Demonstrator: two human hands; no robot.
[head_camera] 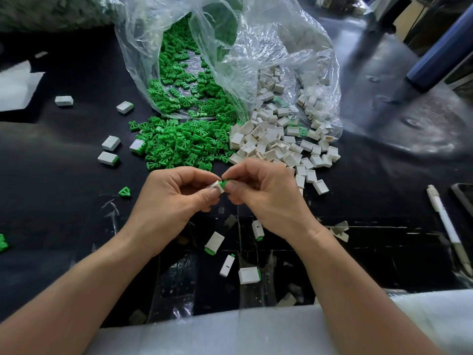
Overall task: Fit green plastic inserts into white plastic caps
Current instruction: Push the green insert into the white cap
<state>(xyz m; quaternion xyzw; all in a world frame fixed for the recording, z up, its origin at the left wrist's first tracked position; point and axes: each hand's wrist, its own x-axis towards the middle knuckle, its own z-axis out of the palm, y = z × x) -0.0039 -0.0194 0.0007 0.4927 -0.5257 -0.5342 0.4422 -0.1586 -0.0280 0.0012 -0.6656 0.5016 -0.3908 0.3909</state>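
Observation:
My left hand (pixel 176 198) pinches a white plastic cap (pixel 217 187) between thumb and fingers. My right hand (pixel 261 193) pinches a green insert (pixel 224 183) whose end meets the cap's open side. Both hands hover over the black table, just in front of the piles. A heap of green inserts (pixel 179 147) spills from a clear plastic bag (pixel 204 47). Beside it on the right lies a heap of white caps (pixel 276 144).
Several caps with green inserts fitted lie scattered: on the left (pixel 108 158) and below my hands (pixel 214 242). A loose green insert (pixel 124 192) sits left of my left hand. A white pen (pixel 446 226) and a dark phone edge (pixel 464 198) lie at right. White paper (pixel 18 88) lies far left.

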